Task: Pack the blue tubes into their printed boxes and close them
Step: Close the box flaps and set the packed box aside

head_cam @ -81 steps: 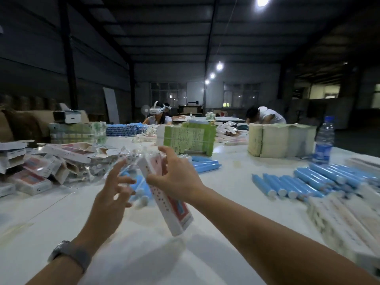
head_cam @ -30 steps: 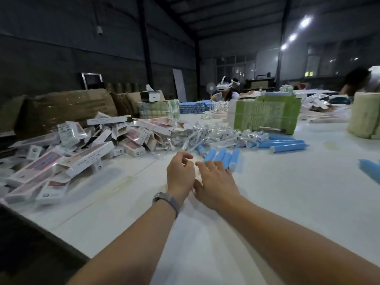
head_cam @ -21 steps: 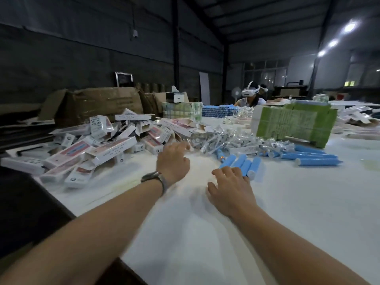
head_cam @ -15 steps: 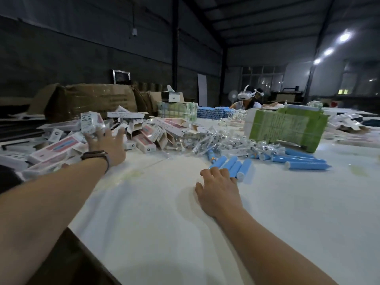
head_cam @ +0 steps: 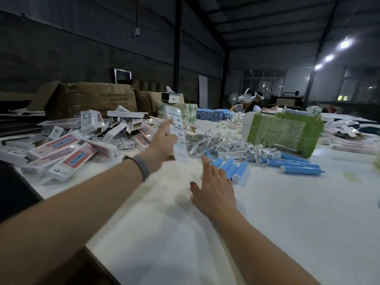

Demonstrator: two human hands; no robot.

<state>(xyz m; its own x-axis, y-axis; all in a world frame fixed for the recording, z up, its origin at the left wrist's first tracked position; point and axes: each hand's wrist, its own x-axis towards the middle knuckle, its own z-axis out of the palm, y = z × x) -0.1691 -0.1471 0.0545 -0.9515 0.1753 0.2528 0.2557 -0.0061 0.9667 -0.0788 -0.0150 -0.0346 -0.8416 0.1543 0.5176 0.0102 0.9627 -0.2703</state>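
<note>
Since half a second back: left hand (head_cam: 163, 140) off the heap of printed boxes (head_cam: 67, 155), now raised with one flat printed box (head_cam: 176, 132) pinched between thumb and fingers. Right hand (head_cam: 213, 188) lifted slightly, fingers straight and spread, empty, tips just beside the blue tubes (head_cam: 232, 167) lying in a row on the counter (head_cam: 267, 233). Box probably light, thin card, easily creased: best held by the long edges, away from the flaps. Tubes likely light, smooth, slightly squashy: best taken at mid-body, cap end leading.
</note>
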